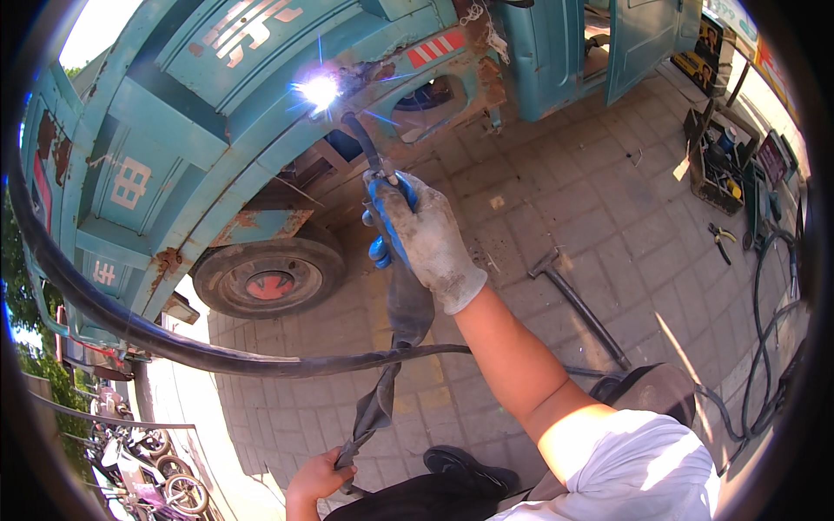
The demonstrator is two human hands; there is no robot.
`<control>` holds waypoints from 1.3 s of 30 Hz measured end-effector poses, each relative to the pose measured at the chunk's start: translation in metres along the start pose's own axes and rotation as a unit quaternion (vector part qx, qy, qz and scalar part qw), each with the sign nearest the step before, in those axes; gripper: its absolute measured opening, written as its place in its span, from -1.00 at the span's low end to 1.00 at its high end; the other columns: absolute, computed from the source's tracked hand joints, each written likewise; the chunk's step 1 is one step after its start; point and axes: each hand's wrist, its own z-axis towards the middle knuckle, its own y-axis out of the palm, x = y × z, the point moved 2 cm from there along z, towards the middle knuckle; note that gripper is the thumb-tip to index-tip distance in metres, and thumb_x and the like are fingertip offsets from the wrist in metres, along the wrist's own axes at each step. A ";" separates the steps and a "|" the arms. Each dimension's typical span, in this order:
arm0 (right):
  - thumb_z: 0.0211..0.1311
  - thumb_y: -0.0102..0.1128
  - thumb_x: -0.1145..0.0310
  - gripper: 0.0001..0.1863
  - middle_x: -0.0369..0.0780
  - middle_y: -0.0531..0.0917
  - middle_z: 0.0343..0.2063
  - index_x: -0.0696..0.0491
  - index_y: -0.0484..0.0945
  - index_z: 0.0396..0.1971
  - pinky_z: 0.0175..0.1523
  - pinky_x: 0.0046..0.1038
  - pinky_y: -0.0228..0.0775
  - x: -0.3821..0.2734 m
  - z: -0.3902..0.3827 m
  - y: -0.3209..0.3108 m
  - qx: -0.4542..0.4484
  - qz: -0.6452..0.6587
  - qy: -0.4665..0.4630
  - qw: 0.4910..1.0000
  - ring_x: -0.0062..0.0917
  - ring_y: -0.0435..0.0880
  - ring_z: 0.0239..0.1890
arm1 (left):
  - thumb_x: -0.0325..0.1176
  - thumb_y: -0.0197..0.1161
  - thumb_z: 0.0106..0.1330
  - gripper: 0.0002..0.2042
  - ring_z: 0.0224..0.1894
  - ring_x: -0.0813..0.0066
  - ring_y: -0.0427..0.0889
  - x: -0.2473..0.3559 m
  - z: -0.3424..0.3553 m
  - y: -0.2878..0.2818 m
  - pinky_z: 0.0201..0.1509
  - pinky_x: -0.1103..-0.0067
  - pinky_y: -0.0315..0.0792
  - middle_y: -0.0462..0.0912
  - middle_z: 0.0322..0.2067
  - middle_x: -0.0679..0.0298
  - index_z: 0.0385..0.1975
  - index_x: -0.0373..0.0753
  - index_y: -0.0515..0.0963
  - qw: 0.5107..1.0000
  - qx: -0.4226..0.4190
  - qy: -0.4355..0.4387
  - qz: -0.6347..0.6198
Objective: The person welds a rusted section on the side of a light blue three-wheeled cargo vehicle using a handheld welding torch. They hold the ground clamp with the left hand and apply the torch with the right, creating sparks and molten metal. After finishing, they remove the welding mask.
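Right grip [424, 227] is closed round the torch [365, 146], beside the truck [165, 143]; left grip [321, 478] is closed on the dark sleeve [375, 406]; I expect stiff torch, hot-ended, limp sleeve; better hold well back.

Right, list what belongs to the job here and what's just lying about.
Part of the job:
welding torch, in the gloved right hand
dark cable sleeve, in the bare left hand
blue-green truck, at the bright glare

Lying about, apparently:
hammer on the paving
pliers
open toolbox
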 end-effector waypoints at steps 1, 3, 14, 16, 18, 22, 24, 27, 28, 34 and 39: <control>0.49 0.16 0.16 -0.65 -0.26 0.63 -0.35 0.12 0.56 0.04 -0.52 -0.60 0.52 0.001 0.000 0.000 0.000 0.005 -0.003 1.000 -0.65 0.62 -0.54 | -0.14 0.34 0.28 -0.68 -0.30 0.20 0.67 0.000 0.000 0.000 -0.16 0.38 0.47 0.71 -0.42 0.16 -0.09 -0.21 0.58 1.000 0.000 0.001 -0.001; 0.49 0.16 0.15 -0.65 -0.26 0.63 -0.36 0.12 0.56 0.03 -0.52 -0.59 0.51 -0.001 0.000 0.000 -0.001 0.001 0.009 1.000 -0.65 0.61 -0.57 | -0.15 0.34 0.29 -0.69 -0.30 0.21 0.67 0.000 0.000 0.000 -0.17 0.38 0.47 0.71 -0.42 0.16 -0.10 -0.22 0.58 1.000 -0.002 0.000 -0.005; 0.49 0.16 0.13 -0.61 -0.23 0.66 -0.39 0.15 0.55 0.05 -0.52 -0.59 0.50 -0.007 -0.010 -0.004 0.010 -0.012 -0.006 1.000 -0.65 0.61 -0.60 | -0.13 0.35 0.26 -0.66 -0.32 0.14 0.64 -0.005 0.003 0.000 -0.19 0.35 0.46 0.66 -0.45 0.13 -0.09 -0.19 0.58 1.000 -0.005 -0.005 0.002; 0.49 0.16 0.13 -0.60 -0.23 0.66 -0.39 0.15 0.55 0.07 -0.52 -0.59 0.50 -0.005 -0.009 -0.005 0.008 -0.010 -0.007 1.000 -0.64 0.61 -0.60 | -0.12 0.35 0.26 -0.66 -0.31 0.12 0.64 -0.009 0.005 0.001 -0.18 0.34 0.46 0.65 -0.44 0.12 -0.07 -0.18 0.58 1.000 -0.006 -0.004 0.002; 0.49 0.16 0.13 -0.60 -0.23 0.66 -0.38 0.15 0.55 0.08 -0.51 -0.59 0.50 -0.004 -0.009 -0.006 0.003 -0.003 -0.008 1.000 -0.65 0.61 -0.59 | -0.11 0.35 0.26 -0.65 -0.31 0.09 0.64 -0.013 0.008 0.002 -0.17 0.33 0.46 0.65 -0.44 0.10 -0.06 -0.17 0.58 1.000 -0.006 -0.004 0.002; 0.49 0.17 0.13 -0.59 -0.23 0.65 -0.37 0.14 0.54 0.10 -0.50 -0.60 0.51 -0.002 -0.008 -0.007 -0.005 -0.004 -0.002 1.000 -0.65 0.62 -0.56 | -0.10 0.36 0.26 -0.64 -0.29 0.06 0.63 -0.013 0.008 0.003 -0.16 0.32 0.46 0.65 -0.43 0.08 -0.05 -0.17 0.58 1.000 -0.006 -0.006 0.005; 0.48 0.17 0.13 -0.60 -0.24 0.65 -0.37 0.14 0.55 0.09 -0.51 -0.60 0.51 -0.003 -0.008 -0.007 -0.007 -0.007 -0.008 1.000 -0.65 0.62 -0.57 | -0.10 0.36 0.26 -0.64 -0.28 0.05 0.64 -0.012 0.008 0.002 -0.15 0.32 0.46 0.65 -0.42 0.08 -0.05 -0.17 0.58 1.000 -0.006 -0.006 0.004; 0.48 0.18 0.13 -0.59 -0.24 0.64 -0.37 0.13 0.55 0.10 -0.52 -0.59 0.50 -0.001 -0.006 -0.007 -0.009 -0.002 -0.030 1.000 -0.65 0.62 -0.55 | -0.11 0.36 0.26 -0.64 -0.27 0.05 0.64 -0.009 0.007 0.002 -0.15 0.32 0.46 0.66 -0.41 0.07 -0.05 -0.17 0.58 1.000 -0.005 -0.001 0.001; 0.48 0.19 0.13 -0.59 -0.24 0.64 -0.37 0.13 0.55 0.10 -0.52 -0.59 0.50 0.000 -0.005 -0.007 -0.009 0.001 -0.040 0.999 -0.65 0.62 -0.55 | -0.11 0.35 0.27 -0.64 -0.27 0.05 0.64 -0.008 0.006 0.001 -0.15 0.32 0.46 0.66 -0.41 0.07 -0.05 -0.17 0.58 1.000 -0.003 0.001 0.002; 0.47 0.19 0.13 -0.57 -0.23 0.62 -0.35 0.16 0.54 0.12 -0.52 -0.58 0.51 -0.002 -0.007 -0.007 -0.014 -0.007 0.008 1.000 -0.66 0.60 -0.52 | -0.12 0.35 0.27 -0.64 -0.27 0.07 0.64 -0.010 0.008 0.002 -0.14 0.32 0.46 0.66 -0.41 0.08 -0.04 -0.19 0.59 1.000 -0.008 -0.004 0.005; 0.48 0.18 0.15 -0.58 -0.20 0.65 -0.36 0.16 0.54 0.11 -0.51 -0.59 0.49 -0.003 -0.009 -0.006 -0.002 -0.017 -0.019 1.000 -0.66 0.60 -0.58 | -0.12 0.35 0.27 -0.63 -0.27 0.08 0.64 -0.012 0.008 0.003 -0.14 0.33 0.46 0.66 -0.41 0.08 -0.02 -0.17 0.59 1.000 -0.007 -0.004 -0.003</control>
